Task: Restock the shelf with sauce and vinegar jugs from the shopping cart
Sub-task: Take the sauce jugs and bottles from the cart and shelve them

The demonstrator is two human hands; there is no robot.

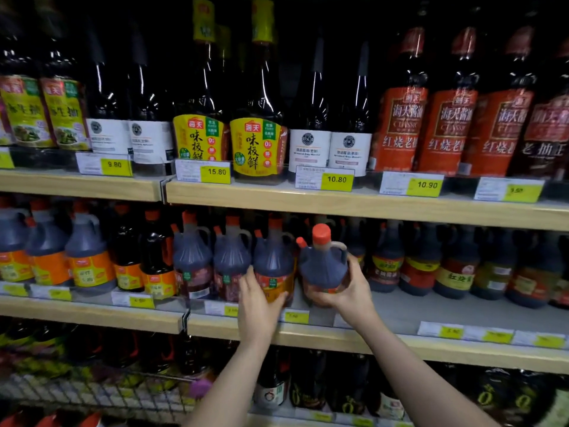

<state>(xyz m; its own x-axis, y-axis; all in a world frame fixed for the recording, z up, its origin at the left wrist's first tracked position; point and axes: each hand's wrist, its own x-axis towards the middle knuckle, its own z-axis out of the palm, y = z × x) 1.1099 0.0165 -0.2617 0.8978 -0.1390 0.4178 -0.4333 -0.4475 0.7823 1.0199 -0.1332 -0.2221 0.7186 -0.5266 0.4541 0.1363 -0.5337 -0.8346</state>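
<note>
My right hand (pixel 341 291) grips a dark sauce jug (pixel 323 266) with an orange-red cap and side handle, holding it tilted just above the front of the middle shelf (pixel 385 309). My left hand (pixel 257 303) holds the lower front of a matching jug (pixel 274 263) that stands on the same shelf, right beside the held one. More jugs of the same kind (pixel 212 260) stand in a row to the left. The shopping cart's wire rim (pixel 92 386) shows at the lower left.
The top shelf carries tall soy sauce bottles (pixel 258 118) behind yellow price tags (pixel 337 179). Other jugs (pixel 421 263) stand set back on the middle shelf to the right, with bare shelf in front. Dark bottles (pixel 308 380) fill the bottom shelf.
</note>
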